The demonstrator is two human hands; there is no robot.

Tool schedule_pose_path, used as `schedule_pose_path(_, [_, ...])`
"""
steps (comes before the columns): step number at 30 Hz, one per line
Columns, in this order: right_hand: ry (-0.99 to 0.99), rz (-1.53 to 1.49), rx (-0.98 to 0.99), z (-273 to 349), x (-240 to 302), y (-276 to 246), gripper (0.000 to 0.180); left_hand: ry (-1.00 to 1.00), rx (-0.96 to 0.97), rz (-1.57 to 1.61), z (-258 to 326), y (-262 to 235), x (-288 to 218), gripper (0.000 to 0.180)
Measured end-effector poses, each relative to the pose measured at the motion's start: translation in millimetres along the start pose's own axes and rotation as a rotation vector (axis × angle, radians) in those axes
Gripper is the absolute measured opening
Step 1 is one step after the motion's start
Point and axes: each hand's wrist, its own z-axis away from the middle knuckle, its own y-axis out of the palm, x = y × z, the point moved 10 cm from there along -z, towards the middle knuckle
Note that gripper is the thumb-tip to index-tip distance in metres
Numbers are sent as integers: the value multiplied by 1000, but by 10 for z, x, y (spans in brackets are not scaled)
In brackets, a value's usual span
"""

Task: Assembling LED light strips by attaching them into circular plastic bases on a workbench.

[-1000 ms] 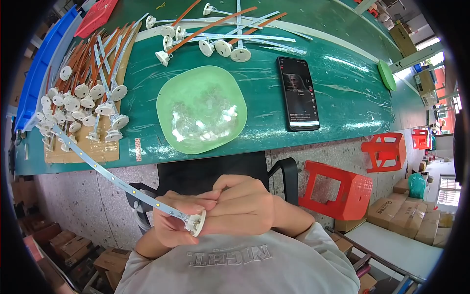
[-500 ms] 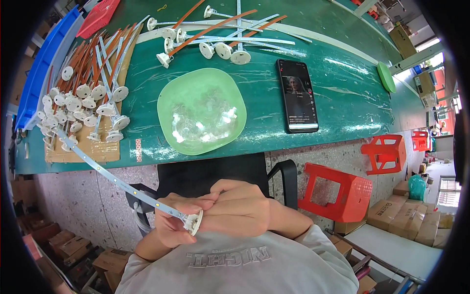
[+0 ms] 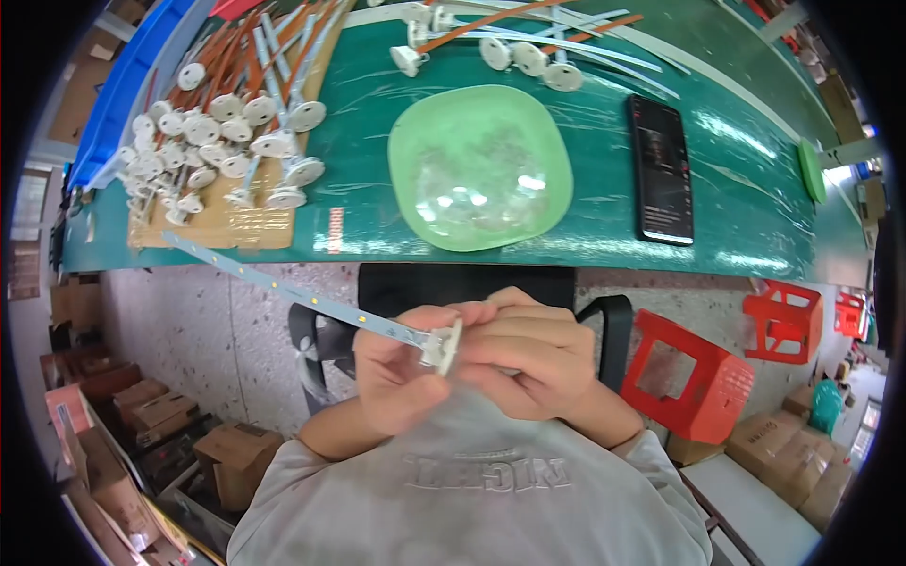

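Observation:
My left hand (image 3: 396, 382) pinches the white round base (image 3: 451, 347) of an LED strip near my chest. The strip's long, narrow board (image 3: 283, 286), dotted with small yellow LEDs, slants away to the upper left over the table's edge. My right hand (image 3: 538, 354) is closed, its curled fingers against the back of the base. Whatever those fingertips pinch is hidden. Beyond my hands, on the table, stands a light green bowl (image 3: 563, 184) with a heap of small shiny pieces, too small to make out.
Several similar LED strips with white bases (image 3: 200, 129) are heaped on cardboard (image 3: 260, 226) at the left. More strips (image 3: 585, 52) lie crossed at the back. A black phone (image 3: 661, 170) lies right on the green table (image 3: 746, 189). Red stools (image 3: 694, 377) stand on the floor.
My head view has shifted, so the table sits higher and farther right in it. The base has turned slightly, and my right fingers have shifted behind it. My left hand keeps its hold.

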Motion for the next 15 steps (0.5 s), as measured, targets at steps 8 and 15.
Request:
schedule_pose_path(8, [1,-98,-16,18,-47,19,20,76,-16,222,-57,46,-24,49])
schedule_pose_path(15, [-6,-93,3,-60,-47,-35,18,-87,-152,-8,-183,-157,-183,53])
